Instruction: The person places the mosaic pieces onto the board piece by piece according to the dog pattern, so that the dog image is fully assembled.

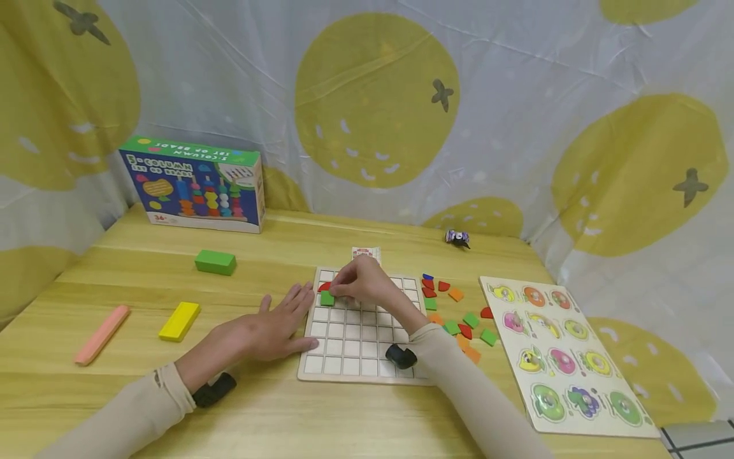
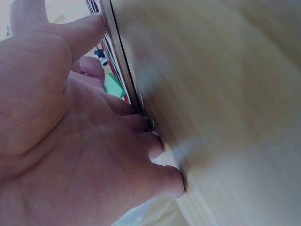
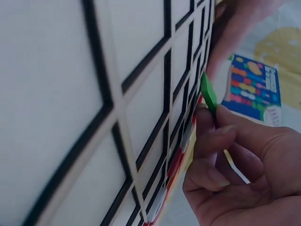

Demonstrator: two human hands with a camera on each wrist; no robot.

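With the left hand (image 1: pixel 269 328) flat, steadying the grid board (image 1: pixel 361 347), the right hand (image 1: pixel 361 284) pinches a green tile (image 1: pixel 327 298); seating it squarely in a cell seems next.

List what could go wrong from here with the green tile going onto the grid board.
1. The right hand pinches the green tile by its edge, tilted against the grid board; it may land askew across a cell line or slip from the grip.
2. A red piece sits right beside that cell and might get nudged.
3. The left hand only rests flat at the board's edge, so a push could slide the board toward the loose pieces.
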